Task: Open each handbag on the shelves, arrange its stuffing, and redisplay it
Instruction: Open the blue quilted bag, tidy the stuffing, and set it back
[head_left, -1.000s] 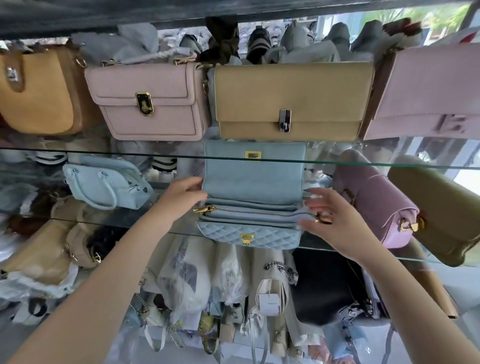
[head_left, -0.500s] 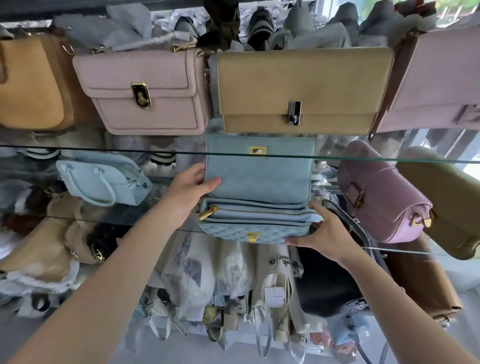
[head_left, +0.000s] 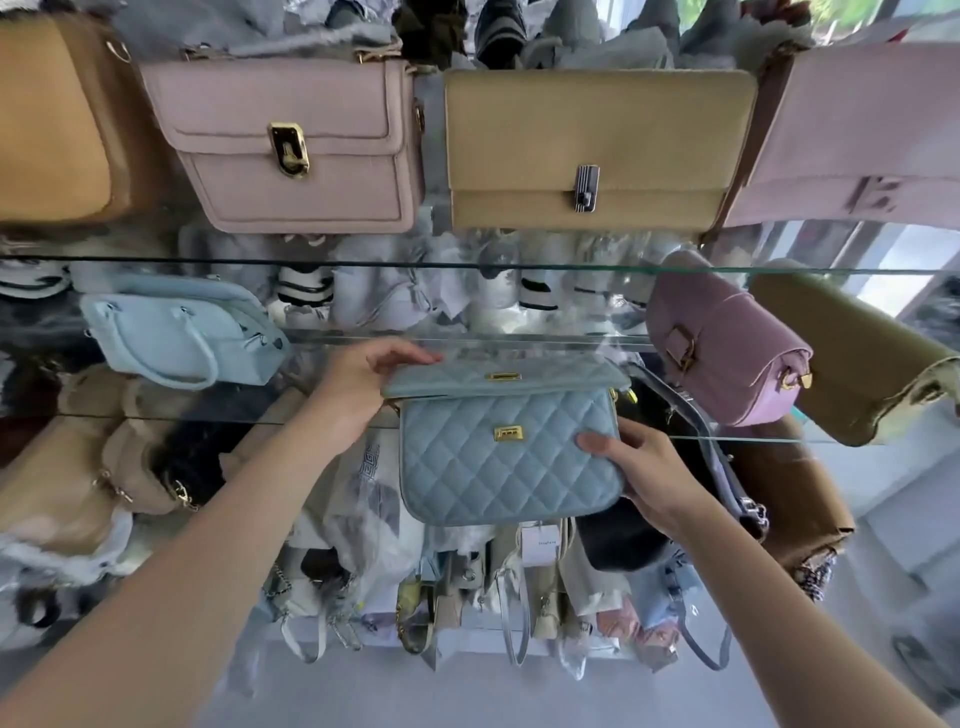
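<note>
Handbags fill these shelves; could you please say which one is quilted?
The light blue bag between the left hand and right hand; only it has diamond stitching.

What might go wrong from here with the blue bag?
1. The blue bag is in front of the glass shelf, held by the right hand at a corner and the left hand at the flap; it may slip.
2. The flap looks unlatched; it could be redisplayed open.

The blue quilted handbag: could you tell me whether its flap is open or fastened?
Open: the flap is raised off the blue quilted handbag, its gold lock uncovered; the left hand holds the flap.
</note>
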